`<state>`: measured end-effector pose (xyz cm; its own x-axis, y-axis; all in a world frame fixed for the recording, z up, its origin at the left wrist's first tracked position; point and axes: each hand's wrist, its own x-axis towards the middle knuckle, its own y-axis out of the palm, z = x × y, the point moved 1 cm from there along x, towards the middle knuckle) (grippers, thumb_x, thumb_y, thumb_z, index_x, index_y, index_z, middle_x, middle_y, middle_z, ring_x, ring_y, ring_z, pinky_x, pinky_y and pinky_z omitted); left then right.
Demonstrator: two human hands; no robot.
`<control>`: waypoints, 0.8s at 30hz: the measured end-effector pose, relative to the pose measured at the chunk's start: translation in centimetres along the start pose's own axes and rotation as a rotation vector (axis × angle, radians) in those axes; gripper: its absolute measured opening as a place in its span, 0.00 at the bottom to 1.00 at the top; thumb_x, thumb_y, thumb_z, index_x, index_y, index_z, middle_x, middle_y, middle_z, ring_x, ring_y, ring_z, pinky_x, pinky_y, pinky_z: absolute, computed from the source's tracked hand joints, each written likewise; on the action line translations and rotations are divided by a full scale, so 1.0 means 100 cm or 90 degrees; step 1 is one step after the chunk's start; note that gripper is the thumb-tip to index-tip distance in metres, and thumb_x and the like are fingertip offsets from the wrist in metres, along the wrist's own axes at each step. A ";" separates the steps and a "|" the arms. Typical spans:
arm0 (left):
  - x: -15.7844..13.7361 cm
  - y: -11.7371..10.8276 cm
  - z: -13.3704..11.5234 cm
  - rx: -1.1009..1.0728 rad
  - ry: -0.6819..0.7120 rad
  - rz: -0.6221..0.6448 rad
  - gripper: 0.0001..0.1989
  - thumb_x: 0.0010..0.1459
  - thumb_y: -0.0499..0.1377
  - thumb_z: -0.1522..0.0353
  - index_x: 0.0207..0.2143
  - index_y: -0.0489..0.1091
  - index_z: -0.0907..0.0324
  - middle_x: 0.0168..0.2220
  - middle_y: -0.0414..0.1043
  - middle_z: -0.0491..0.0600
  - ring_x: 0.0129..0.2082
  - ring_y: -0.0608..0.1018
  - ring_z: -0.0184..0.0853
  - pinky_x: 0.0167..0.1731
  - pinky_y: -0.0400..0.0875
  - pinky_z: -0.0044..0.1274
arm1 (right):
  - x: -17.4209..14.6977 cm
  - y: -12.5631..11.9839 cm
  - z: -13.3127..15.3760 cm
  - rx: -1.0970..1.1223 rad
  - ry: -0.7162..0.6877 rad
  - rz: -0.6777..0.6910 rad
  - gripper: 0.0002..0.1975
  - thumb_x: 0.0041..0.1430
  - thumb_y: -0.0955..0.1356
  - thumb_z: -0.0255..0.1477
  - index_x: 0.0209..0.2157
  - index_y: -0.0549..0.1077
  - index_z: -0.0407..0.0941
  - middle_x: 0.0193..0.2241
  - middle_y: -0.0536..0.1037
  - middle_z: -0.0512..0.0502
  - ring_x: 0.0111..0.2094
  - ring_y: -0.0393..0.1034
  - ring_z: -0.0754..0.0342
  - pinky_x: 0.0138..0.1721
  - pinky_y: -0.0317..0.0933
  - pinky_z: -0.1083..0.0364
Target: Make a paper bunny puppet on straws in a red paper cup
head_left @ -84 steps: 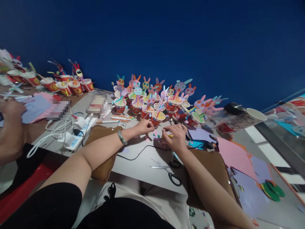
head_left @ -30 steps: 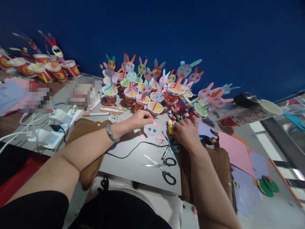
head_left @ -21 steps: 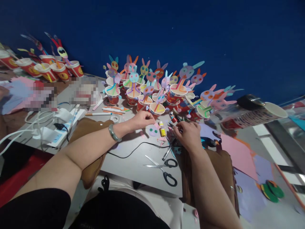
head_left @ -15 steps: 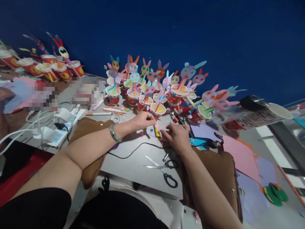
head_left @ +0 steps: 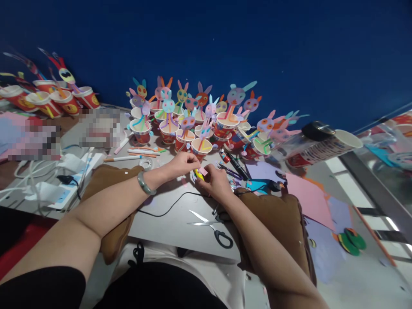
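Left hand (head_left: 187, 163): fingertips together, apparently on a pink paper scrap (head_left: 203, 171), well in from the desk's (head_left: 167, 229) near edge. I'd judge it light, limp, easily creased; hold by one corner. Right hand (head_left: 216, 183): curled round a partly hidden yellow bottle (head_left: 199, 175); probably light, squeezable; grip mid-body.

The blue wall (head_left: 206, 43) is dim, the worktop (head_left: 161, 227) brighter, with soft shadows. Edges stretch and bend; two left-hand patches are pixelated.
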<state>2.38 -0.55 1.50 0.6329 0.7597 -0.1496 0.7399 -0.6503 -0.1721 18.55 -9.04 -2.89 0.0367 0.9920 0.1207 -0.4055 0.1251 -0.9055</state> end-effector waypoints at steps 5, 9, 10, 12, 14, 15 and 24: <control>-0.001 0.000 -0.002 0.004 -0.020 -0.007 0.07 0.48 0.61 0.67 0.23 0.71 0.62 0.19 0.63 0.41 0.20 0.61 0.25 0.23 0.54 0.21 | -0.001 -0.002 0.002 0.027 0.020 -0.003 0.11 0.57 0.68 0.33 0.41 0.70 0.46 0.27 0.79 0.49 0.29 0.72 0.51 0.35 0.54 0.54; -0.002 -0.001 -0.002 -0.004 -0.021 -0.026 0.07 0.48 0.62 0.67 0.24 0.72 0.62 0.18 0.62 0.40 0.20 0.60 0.24 0.23 0.53 0.20 | -0.007 -0.019 -0.009 0.068 0.032 -0.001 0.11 0.61 0.66 0.34 0.44 0.70 0.47 0.25 0.78 0.52 0.25 0.70 0.53 0.31 0.54 0.56; -0.002 -0.001 -0.002 -0.004 -0.024 -0.026 0.07 0.48 0.62 0.67 0.24 0.72 0.62 0.18 0.62 0.40 0.20 0.60 0.24 0.23 0.54 0.20 | -0.009 -0.026 -0.014 0.058 0.037 0.003 0.11 0.61 0.65 0.34 0.44 0.71 0.47 0.24 0.78 0.52 0.24 0.70 0.53 0.30 0.54 0.56; -0.002 -0.001 -0.002 -0.002 -0.028 -0.023 0.07 0.48 0.62 0.66 0.24 0.72 0.62 0.19 0.63 0.41 0.21 0.61 0.25 0.23 0.54 0.20 | -0.012 -0.040 -0.025 -0.010 0.044 -0.001 0.10 0.61 0.65 0.34 0.42 0.73 0.47 0.25 0.79 0.49 0.25 0.69 0.51 0.30 0.54 0.55; -0.001 -0.001 -0.002 0.001 -0.028 -0.015 0.07 0.48 0.63 0.66 0.24 0.72 0.62 0.20 0.65 0.42 0.22 0.63 0.26 0.23 0.55 0.20 | -0.013 -0.053 -0.037 -0.116 0.052 -0.041 0.11 0.61 0.64 0.33 0.42 0.75 0.46 0.29 0.80 0.45 0.27 0.70 0.49 0.31 0.54 0.53; -0.001 -0.001 -0.001 0.001 -0.029 -0.010 0.08 0.48 0.63 0.66 0.24 0.72 0.62 0.20 0.66 0.42 0.22 0.64 0.26 0.24 0.56 0.21 | -0.013 -0.058 -0.043 -0.167 0.058 -0.067 0.12 0.61 0.64 0.32 0.43 0.76 0.46 0.31 0.81 0.43 0.29 0.71 0.48 0.32 0.54 0.53; -0.002 -0.002 -0.003 -0.016 -0.017 0.006 0.06 0.49 0.62 0.70 0.22 0.70 0.61 0.20 0.64 0.42 0.22 0.63 0.25 0.26 0.56 0.22 | 0.000 -0.052 -0.051 -0.361 0.260 -0.039 0.16 0.67 0.62 0.33 0.51 0.74 0.43 0.37 0.82 0.31 0.35 0.76 0.41 0.32 0.54 0.50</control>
<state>2.18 -0.62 1.89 0.6333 0.7533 -0.1776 0.7398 -0.6566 -0.1468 25.31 -9.57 -0.22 0.4292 0.8958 0.1157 0.1427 0.0593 -0.9880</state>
